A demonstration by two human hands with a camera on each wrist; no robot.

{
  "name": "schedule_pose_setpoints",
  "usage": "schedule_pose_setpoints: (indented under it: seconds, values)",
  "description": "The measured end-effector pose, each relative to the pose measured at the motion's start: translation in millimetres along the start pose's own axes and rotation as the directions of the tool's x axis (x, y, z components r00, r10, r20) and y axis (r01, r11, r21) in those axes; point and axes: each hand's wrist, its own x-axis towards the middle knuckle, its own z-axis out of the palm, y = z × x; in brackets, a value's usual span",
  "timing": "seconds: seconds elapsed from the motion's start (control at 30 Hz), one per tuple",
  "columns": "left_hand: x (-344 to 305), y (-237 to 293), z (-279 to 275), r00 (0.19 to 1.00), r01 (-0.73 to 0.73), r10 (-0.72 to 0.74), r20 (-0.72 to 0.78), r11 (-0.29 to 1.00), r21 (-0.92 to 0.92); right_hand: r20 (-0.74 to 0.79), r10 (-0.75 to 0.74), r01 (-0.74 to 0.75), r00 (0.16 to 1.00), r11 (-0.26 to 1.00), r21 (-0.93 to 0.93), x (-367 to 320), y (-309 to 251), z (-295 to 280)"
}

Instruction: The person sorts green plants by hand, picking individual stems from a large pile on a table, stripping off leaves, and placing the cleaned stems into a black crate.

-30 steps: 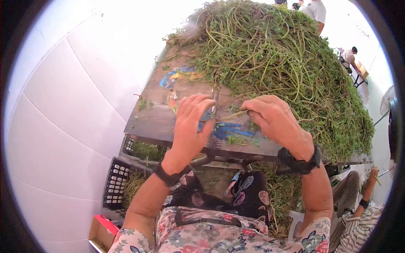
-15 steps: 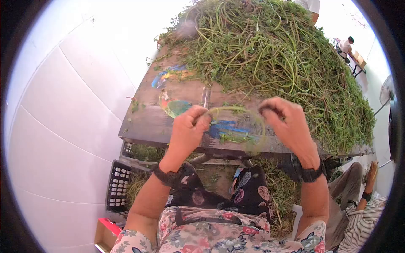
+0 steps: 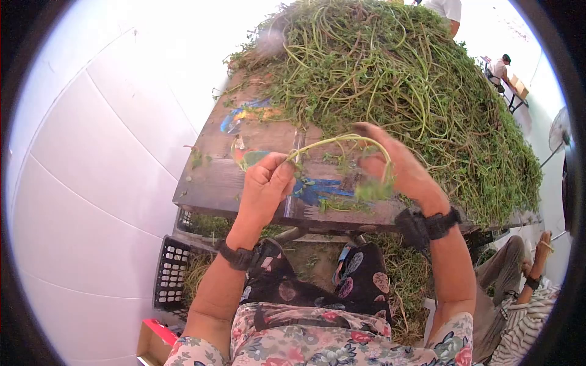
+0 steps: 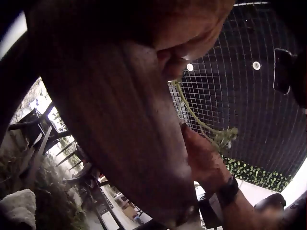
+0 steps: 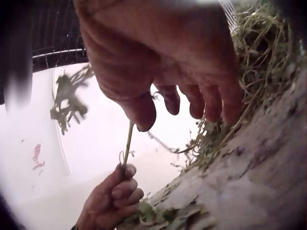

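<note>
My left hand (image 3: 265, 186) pinches the cut end of a long green leafy stem (image 3: 332, 140) between thumb and curled fingers, over the table's near part. The stem arches to the right, and its blurred leafy tip (image 3: 373, 190) droops beside my right hand (image 3: 403, 168). That hand has its fingers apart and extended, as the right wrist view shows, with the stem passing behind the thumb (image 5: 144, 112). In the left wrist view the stem (image 4: 192, 112) hangs from the left fingertips, near the right hand (image 4: 206, 158).
A large heap of green stems (image 3: 390, 73) covers the back and right of the wooden table (image 3: 207, 183). Loose sprigs (image 3: 342, 204) lie at its near edge. Below stand a black crate (image 3: 171, 271) and a red-edged box (image 3: 155, 341). Another person (image 3: 525, 305) sits at right.
The right hand has let its fingers spread and moved left and up slightly. The stem, blurred between both hands earlier, now arches from the left hand, which has shifted slightly left.
</note>
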Motion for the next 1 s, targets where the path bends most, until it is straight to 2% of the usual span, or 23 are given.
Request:
schedule_pose_setpoints:
  seconds: [0.1,0.2,0.3,0.33,0.37,0.4,0.5,0.53,0.57,0.6,0.63,0.73,0.83,0.93,1.0]
  values:
    - [-0.8,1.8,2.5,1.000,0.017,-0.017,-0.012,0.999,-0.037,0.210,0.066,-0.067,0.975,0.998,-0.003,11.5,-3.2,17.5]
    - [-2.0,2.6,0.5,1.000,0.026,-0.026,-0.002,0.996,-0.091,0.173,0.143,-0.183,0.974,0.953,0.243,11.7,9.7,23.8]
    - [-2.4,2.4,1.2,1.000,0.015,-0.016,0.019,0.997,0.070,0.070,0.162,-0.166,0.984,0.985,0.054,6.7,8.5,10.9]
    - [-2.8,2.6,1.4,0.999,0.042,-0.042,-0.001,0.998,0.045,-0.046,0.116,-0.124,0.992,0.959,-0.253,6.2,14.1,7.0]
    - [-3.1,3.8,0.5,0.997,0.069,-0.068,-0.020,0.997,0.022,-0.139,0.036,-0.106,0.990,0.836,-0.538,8.4,22.6,3.1]
    - [-2.6,5.2,0.4,0.995,0.090,-0.090,-0.039,0.996,-0.002,-0.201,-0.073,-0.111,0.977,0.627,-0.771,10.7,28.5,-3.5]
    - [-4.0,6.3,3.8,0.999,0.035,-0.030,-0.037,0.991,0.126,-0.355,-0.004,-0.146,0.935,0.907,-0.394,11.6,41.7,-35.2]
    - [-5.0,5.0,3.0,0.999,0.038,-0.033,-0.039,0.993,0.112,-0.339,0.137,-0.189,0.931,0.973,-0.128,8.6,32.1,-37.1]
    - [-3.7,3.4,2.3,0.999,0.036,-0.033,-0.034,0.995,0.097,-0.291,0.265,-0.232,0.919,0.962,0.144,4.1,16.9,-43.2]
    - [-2.1,2.3,2.9,0.999,0.034,-0.032,-0.029,0.996,0.081,-0.212,0.374,-0.268,0.903,0.876,0.401,0.9,8.8,-47.7]
    - [-2.0,3.1,4.6,0.999,0.043,-0.041,-0.033,0.997,0.070,-0.116,0.413,-0.313,0.903,0.819,0.480,-1.4,12.9,-53.8]
    - [-3.2,5.5,5.6,0.998,0.051,-0.049,-0.038,0.997,0.054,-0.129,0.357,-0.344,0.925,0.932,0.115,-0.9,-5.5,-43.7]
    - [-1.2,2.3,3.8,1.000,0.023,-0.022,-0.018,0.998,0.064,-0.005,0.115,-0.115,0.993,0.989,-0.094,3.5,1.7,-33.0]
    - [-2.0,2.6,3.7,0.999,0.028,-0.027,-0.021,0.998,0.055,0.126,0.115,-0.107,0.985,0.992,-0.073,10.1,0.0,-18.9]
    - [-2.8,4.7,3.6,0.998,0.054,-0.053,-0.026,0.998,0.023,0.137,0.170,-0.163,0.976,0.985,-0.062,12.1,-4.2,-11.4]
